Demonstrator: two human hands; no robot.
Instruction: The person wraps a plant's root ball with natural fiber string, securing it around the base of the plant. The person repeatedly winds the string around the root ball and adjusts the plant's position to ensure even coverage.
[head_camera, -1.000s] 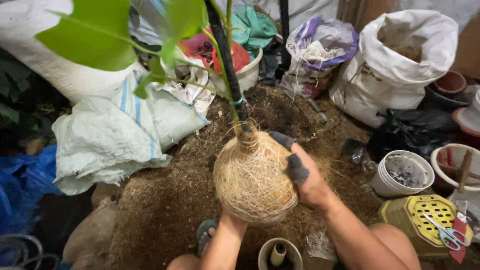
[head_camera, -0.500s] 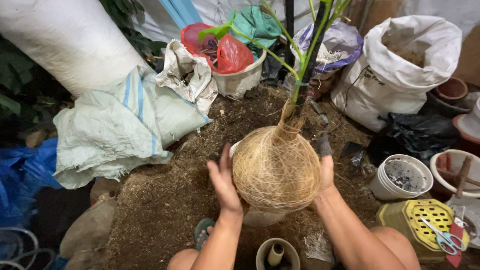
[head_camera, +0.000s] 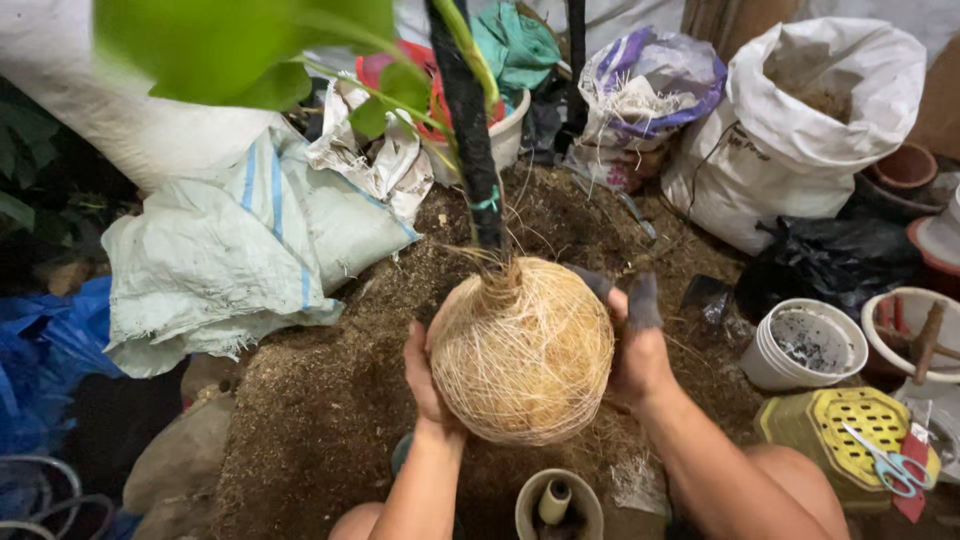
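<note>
The left hand (head_camera: 428, 375) rises palm inward, fingers spread open and cupped against the left side of the fibre-wrapped root ball (head_camera: 522, 350), held above the soil heap (head_camera: 330, 400). The right hand (head_camera: 632, 345), fingertips dirt-darkened, cups its right side likewise.
</note>
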